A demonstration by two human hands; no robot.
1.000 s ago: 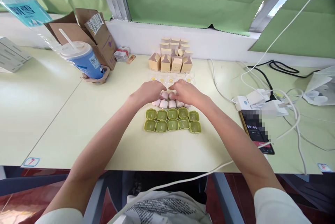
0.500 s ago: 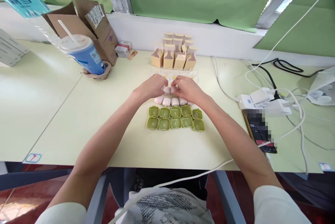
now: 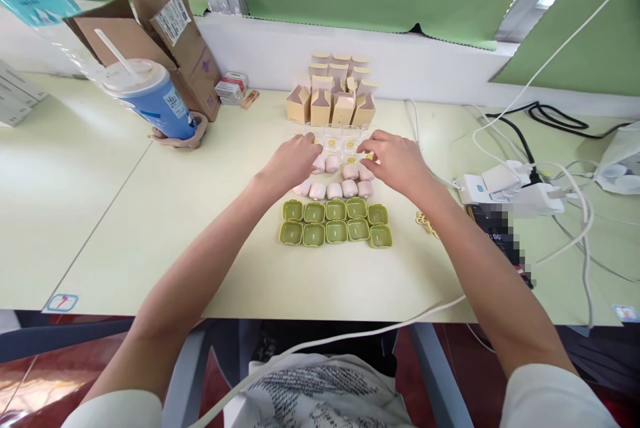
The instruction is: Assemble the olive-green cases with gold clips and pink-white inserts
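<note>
My left hand (image 3: 299, 160) is curled at the left end of the back row of small rounded pink pieces (image 3: 332, 163). Its fingertips are beside one piece, and whether they grip anything is hidden. To the right, my right hand (image 3: 397, 160) is open, thumb and forefinger apart, over the right end of the clear plastic pieces with yellow prints (image 3: 332, 144). A front row of pink pieces (image 3: 334, 191) lies below the hands. Nearer me sit two rows of small green square cups (image 3: 337, 231), open side up.
Cream cartons (image 3: 321, 108) stand behind the clear pieces. At left are a blue drink cup (image 3: 163, 108), a cardboard box (image 3: 197, 61) and small boxes (image 3: 231, 88). A power strip (image 3: 475, 189), a phone (image 3: 500, 235) and white cables lie right. Small yellow pieces (image 3: 427, 223) lie by my right forearm.
My right hand has moved right, away from the pink pieces at the middle, and its fingers have opened. My left hand has shifted slightly left. More back-row pink pieces now show.
</note>
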